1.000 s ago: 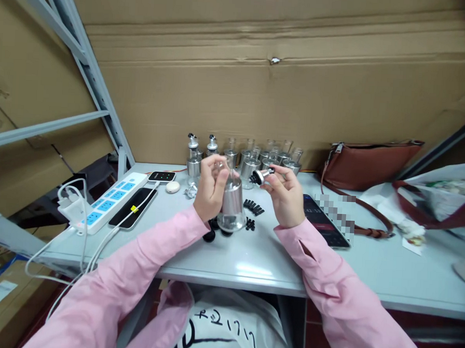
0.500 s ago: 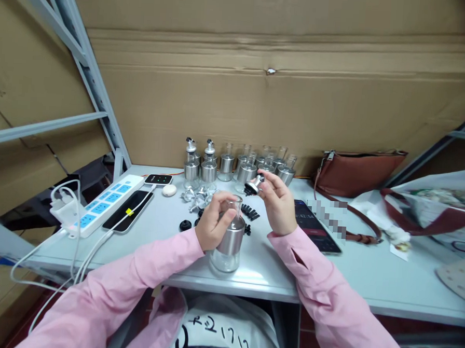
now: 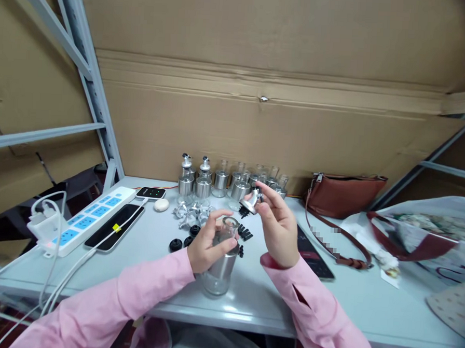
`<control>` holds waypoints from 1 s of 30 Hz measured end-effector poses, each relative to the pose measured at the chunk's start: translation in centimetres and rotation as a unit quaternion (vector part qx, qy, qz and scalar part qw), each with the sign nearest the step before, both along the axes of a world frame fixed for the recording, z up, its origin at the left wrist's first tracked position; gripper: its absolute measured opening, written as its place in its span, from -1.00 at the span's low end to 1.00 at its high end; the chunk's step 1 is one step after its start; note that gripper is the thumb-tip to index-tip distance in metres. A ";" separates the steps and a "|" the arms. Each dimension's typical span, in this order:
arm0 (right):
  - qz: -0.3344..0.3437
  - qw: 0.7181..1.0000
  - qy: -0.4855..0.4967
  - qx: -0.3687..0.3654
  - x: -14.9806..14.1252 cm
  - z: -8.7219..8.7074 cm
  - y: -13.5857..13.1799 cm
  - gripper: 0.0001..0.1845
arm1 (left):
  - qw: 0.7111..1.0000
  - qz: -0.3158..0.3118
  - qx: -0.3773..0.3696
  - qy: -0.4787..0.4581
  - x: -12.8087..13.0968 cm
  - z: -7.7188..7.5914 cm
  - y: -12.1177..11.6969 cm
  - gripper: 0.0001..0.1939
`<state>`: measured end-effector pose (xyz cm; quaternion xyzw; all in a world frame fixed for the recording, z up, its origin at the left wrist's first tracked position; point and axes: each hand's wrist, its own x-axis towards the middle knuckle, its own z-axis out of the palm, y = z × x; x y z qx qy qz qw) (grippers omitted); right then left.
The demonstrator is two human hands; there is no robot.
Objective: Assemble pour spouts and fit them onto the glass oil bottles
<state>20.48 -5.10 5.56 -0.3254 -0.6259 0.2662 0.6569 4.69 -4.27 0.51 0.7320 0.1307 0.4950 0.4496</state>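
My left hand (image 3: 207, 244) is wrapped round a glass bottle with a steel sleeve (image 3: 218, 269), which stands on the grey table (image 3: 142, 257) near its front edge. Its open neck (image 3: 230, 224) shows above my fingers. My right hand (image 3: 277, 224) pinches a silver pourer cap with a black stopper (image 3: 249, 202), held tilted just above and to the right of that neck. Loose black stoppers (image 3: 245, 232) and silver caps (image 3: 189, 212) lie behind the bottle.
Several similar bottles (image 3: 220, 181) line the cardboard wall, two with pourers (image 3: 185, 177). A power strip (image 3: 85, 219), a charging phone (image 3: 115, 228) and cables lie left. A second phone (image 3: 314, 251), a brown bag (image 3: 342, 193) and a shopping bag (image 3: 420, 230) sit right.
My left hand has lowered the bottle from mid-air and stood it near the table's front edge. My right hand has kept the pourer cap above it. The camera has tilted up.
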 end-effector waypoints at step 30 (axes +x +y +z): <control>-0.023 0.975 -0.191 0.108 -1.2 0.5 -0.8 -0.71 | 0.995 -0.069 -0.063 -0.020 -0.1 -0.1 1.0 -0.27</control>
